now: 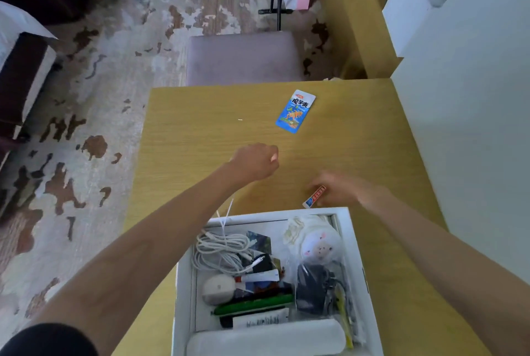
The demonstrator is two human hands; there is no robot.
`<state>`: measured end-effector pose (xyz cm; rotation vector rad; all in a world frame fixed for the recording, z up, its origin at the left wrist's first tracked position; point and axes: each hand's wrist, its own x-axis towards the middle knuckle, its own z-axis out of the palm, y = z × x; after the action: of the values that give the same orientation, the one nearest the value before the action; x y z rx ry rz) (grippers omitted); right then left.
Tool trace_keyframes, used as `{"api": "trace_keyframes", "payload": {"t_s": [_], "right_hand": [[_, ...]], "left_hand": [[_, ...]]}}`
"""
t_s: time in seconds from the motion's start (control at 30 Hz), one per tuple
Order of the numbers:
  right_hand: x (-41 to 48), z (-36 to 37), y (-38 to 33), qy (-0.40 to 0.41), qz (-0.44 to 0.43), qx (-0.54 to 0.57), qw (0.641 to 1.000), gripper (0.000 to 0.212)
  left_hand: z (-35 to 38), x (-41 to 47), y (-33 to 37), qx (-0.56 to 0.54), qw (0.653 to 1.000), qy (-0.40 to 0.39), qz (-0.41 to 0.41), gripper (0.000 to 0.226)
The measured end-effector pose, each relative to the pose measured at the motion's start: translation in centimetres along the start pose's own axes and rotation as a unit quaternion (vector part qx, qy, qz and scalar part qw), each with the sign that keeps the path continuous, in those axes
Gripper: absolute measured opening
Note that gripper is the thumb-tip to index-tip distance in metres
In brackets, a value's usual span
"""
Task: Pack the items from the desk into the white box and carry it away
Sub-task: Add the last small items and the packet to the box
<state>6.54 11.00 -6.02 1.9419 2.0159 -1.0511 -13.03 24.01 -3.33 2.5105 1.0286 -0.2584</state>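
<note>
The white box (355, 241) sits crammed at the desk's (186, 137) near edge, right hand (344, 189) clamped on a small red tube (314, 197) just beyond its rim, left hand (255, 162) fisted, apparently holding nothing, 1 blue packet (295, 111) waiting farther out.

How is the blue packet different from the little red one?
The blue packet lies alone, far out on the desk; the little red packet is in the right hand, just beyond the white box. The blue packet looks bigger and wider; the red one is slim. Both are still outside the box.
</note>
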Motion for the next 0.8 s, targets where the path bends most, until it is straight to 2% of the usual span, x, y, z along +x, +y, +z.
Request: {"api": "trace_keyframes", "payload": {"t_s": [0.07, 0.13, 0.23, 0.3, 0.37, 0.43, 0.5, 0.63, 0.73, 0.8], "right_hand": [[0.6, 0.9, 0.9, 0.031, -0.013, -0.039, 0.999, 0.026], [1.1, 1.5, 1.9, 0.082, -0.016, -0.029, 0.996, 0.016], [2.1, 2.0, 3.4, 0.158, 0.010, 0.063, 0.985, 0.014], [2.7, 1.9, 4.1, 0.218, 0.061, 0.196, 0.954, 0.013], [3.1, 1.6, 4.5, 0.268, 0.111, 0.327, 0.899, 0.014], [3.5, 1.3, 5.0, 0.307, 0.139, 0.380, 0.861, 0.016], [3.7, 1.0, 5.3, 0.318, 0.152, 0.397, 0.848, 0.016], [3.7, 1.5, 5.1, 0.328, 0.148, 0.437, 0.824, 0.016], [2.7, 2.0, 4.5, 0.335, 0.147, 0.461, 0.808, 0.016], [1.6, 2.0, 4.3, 0.345, 0.143, 0.478, 0.795, 0.017]], "left_hand": [[0.5, 2.3, -0.1, -0.002, 1.000, -0.022, 0.004, 0.022], [0.8, 4.7, -0.2, -0.007, 1.000, -0.028, 0.009, 0.022], [1.1, 8.6, -0.1, 0.038, 0.999, -0.010, 0.030, 0.039], [1.4, 11.0, -0.3, 0.091, 0.994, -0.039, 0.052, 0.054], [1.8, 12.5, -0.6, 0.155, 0.983, -0.067, 0.077, 0.061], [2.4, 12.8, -0.9, 0.181, 0.978, -0.050, 0.088, 0.060], [2.9, 12.1, -0.8, 0.155, 0.985, -0.003, 0.079, 0.053], [3.5, 10.7, -0.1, 0.073, 0.996, 0.056, -0.001, 0.049], [3.4, 10.7, 0.5, -0.041, 0.992, 0.065, -0.100, 0.069], [3.1, 11.2, 0.8, -0.135, 0.973, 0.052, -0.180, 0.076]]}}
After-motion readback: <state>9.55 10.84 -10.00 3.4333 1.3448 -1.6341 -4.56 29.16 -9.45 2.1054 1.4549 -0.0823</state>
